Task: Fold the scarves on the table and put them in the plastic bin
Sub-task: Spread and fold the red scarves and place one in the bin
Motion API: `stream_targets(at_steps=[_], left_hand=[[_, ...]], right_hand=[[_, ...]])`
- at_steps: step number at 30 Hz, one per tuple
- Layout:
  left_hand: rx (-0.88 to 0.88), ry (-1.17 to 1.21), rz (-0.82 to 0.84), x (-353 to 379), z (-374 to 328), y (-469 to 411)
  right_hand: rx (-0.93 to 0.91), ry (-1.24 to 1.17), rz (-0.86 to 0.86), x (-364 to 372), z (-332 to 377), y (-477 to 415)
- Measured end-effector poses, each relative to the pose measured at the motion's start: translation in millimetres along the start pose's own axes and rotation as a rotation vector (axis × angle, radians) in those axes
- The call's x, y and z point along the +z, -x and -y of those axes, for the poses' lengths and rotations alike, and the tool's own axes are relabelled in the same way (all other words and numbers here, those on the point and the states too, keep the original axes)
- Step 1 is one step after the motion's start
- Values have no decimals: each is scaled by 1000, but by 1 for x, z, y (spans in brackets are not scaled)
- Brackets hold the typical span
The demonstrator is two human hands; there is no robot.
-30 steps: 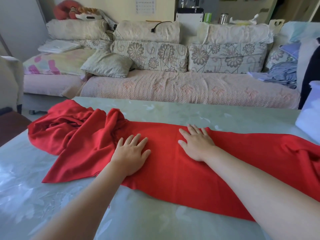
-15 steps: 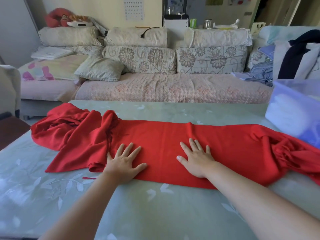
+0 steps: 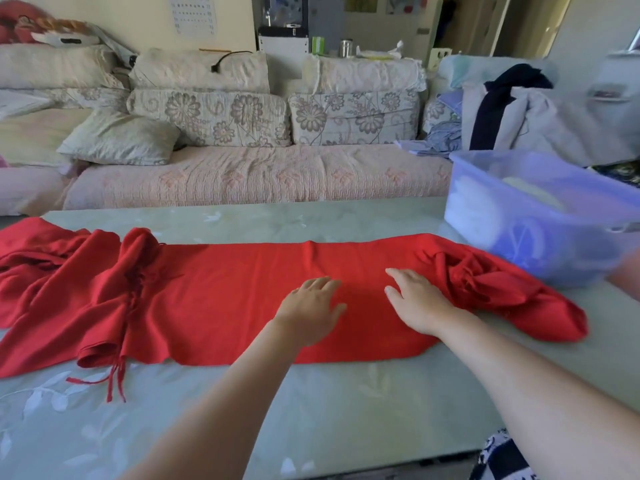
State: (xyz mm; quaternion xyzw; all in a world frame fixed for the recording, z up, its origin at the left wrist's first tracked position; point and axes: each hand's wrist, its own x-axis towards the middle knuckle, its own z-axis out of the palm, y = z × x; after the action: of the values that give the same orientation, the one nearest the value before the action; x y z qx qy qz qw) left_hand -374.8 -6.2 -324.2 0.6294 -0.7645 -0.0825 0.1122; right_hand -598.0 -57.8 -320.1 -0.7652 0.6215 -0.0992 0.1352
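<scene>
While the red scarf (image 3: 214, 296) is lying stretched lengthwise across the pale green tabletop (image 3: 346, 410), the person is resting both palms on its smooth middle stretch. The left hand (image 3: 311, 308) is lying palm down on the cloth with its fingers straight and slightly spread, gripping nothing. The right hand (image 3: 420, 303) is sitting near it, also palm down, with its fingers extended and loosely together, touching the fabric without pinching it. A strip of flat red cloth is showing between the two. To the left of the left hand the scarf is bunching into loose folds, and a few red fringe threads are trailing off its near edge onto the tabletop. Just to the right of the right hand the other end is lying crumpled in a heap, close against the translucent blue plastic bin (image 3: 491, 216), which is standing at the far right of the tabletop with pale cloth inside. Beyond the tabletop a floral sofa (image 3: 259, 181) is running along the wall.
</scene>
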Motion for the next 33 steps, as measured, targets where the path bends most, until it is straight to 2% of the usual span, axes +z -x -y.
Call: stream_targets(at_steps=[3,5,8,10,13,14,16,19,21,23,29,31,33], left_hand=[[7,-80,140,22,-31,-13],[-80,-154,169,27,-46,-23],[-157,-246,71,21,-70,-39],[-80,-242,-60,23,-85,-47],[196,-13,-279,35,-111,-49],[290,38,-305,41,-122,-48],[395,41,-249,53,-145,-48],[313,14,-97,63,-158,-61],[245,65,-126,64,-154,-72],[172,117,-188,61,-146,-79],[-31,265,-254,52,-147,-82],[-95,260,-240,52,-151,-81],[-120,238,-203,56,-154,-80]], right_hand=[[43,-9,-275,-27,-35,6],[122,70,-321,-40,-54,12],[107,121,-310,-46,-92,20],[28,179,-277,-44,-115,23],[-29,335,-166,-40,-139,20],[-37,376,-154,-39,-145,17],[-93,456,-188,-40,-153,10],[-173,523,-340,-43,-160,2],[-172,485,-448,-45,-163,-1],[-80,500,-509,-50,-162,-4],[231,759,-397,-67,-162,-1],[164,765,-463,-67,-157,4],[-85,684,-566,-66,-150,11]])
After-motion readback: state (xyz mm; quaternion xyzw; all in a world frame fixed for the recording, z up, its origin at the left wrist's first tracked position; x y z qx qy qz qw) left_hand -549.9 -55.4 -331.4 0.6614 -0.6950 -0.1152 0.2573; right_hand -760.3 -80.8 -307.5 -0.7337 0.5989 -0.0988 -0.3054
